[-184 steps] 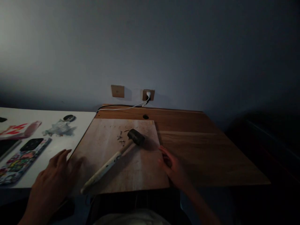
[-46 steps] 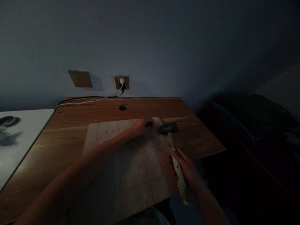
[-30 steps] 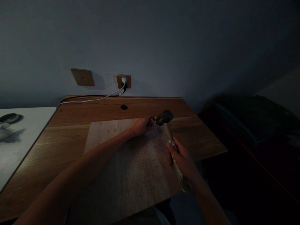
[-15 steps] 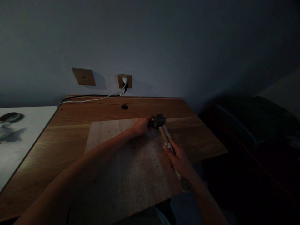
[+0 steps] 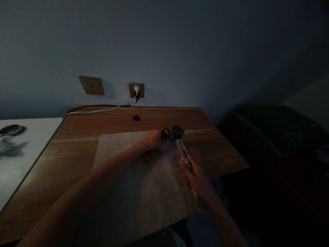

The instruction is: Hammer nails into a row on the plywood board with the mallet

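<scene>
A hammer with a dark, round head and a light handle is gripped in my right hand, its head raised over the far right part of a pale wooden board. Just left of the hammer head, my left hand rests at the board's far edge with its fingers curled and pinched together. Whatever sits between those fingertips is too dark and small to make out. Several small dark dots run in a row along the board's far side, left of my left hand.
The board lies on a brown wooden desk against a wall. A socket holds a white plug, its cable trailing left. A white table with a dark round object adjoins at left. A dark bulky shape stands right.
The hammer head has shifted very slightly and tilted a little in my right hand. My left hand stays in the same place on the board.
</scene>
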`<state>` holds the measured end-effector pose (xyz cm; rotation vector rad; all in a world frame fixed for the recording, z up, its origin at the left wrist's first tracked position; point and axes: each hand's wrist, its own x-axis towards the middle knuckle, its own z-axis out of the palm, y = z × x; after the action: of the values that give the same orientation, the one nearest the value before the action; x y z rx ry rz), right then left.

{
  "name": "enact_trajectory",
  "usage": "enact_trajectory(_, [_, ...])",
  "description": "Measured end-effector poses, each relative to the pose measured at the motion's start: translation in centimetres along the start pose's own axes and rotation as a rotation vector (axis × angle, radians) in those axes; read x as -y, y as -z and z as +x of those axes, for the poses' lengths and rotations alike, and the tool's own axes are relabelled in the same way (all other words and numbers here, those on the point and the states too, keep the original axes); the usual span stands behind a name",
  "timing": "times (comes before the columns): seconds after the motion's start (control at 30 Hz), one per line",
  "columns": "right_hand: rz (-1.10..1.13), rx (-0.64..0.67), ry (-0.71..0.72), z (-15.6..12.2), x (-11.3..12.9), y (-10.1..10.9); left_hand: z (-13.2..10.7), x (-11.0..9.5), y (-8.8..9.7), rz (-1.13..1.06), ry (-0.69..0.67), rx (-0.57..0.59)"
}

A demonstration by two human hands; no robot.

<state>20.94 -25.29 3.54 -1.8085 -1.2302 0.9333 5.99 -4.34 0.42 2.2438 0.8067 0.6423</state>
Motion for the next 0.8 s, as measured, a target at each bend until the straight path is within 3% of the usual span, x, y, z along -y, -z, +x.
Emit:
enact_trajectory(0.17, [0.062, -0.007, -0.053, -0.3, -0.3, 0.0, 0.0, -0.3, 0.1, 0.012, 0.007, 0.013])
enact_trajectory(0.3, [0.151, -0.018, -0.127, -0.8, -0.8, 0.0, -1.2, -0.8, 2.8, 0.134, -0.060, 0.040])
enact_trajectory(0.43, [0.183, -0.002, -0.157, -0.8, -1.0, 0.0, -3.6, -1.5, 6.7, 0.290, -0.146, 0.355])
enact_trajectory(0.5, [0.187, -0.003, -0.138, -0.7, -1.0, -0.1, -4.7, -1.8, 7.7, 0.326, -0.148, 0.457])
enact_trajectory(0.67, [0.190, -0.003, -0.147, -0.7, -1.2, -0.2, -5.5, -2.0, 7.3, 0.237, -0.133, 0.447])
enact_trajectory(0.8, [0.187, -0.008, -0.140, -0.7, -1.3, -0.2, -4.2, -1.4, 6.6, 0.224, -0.168, 0.343])
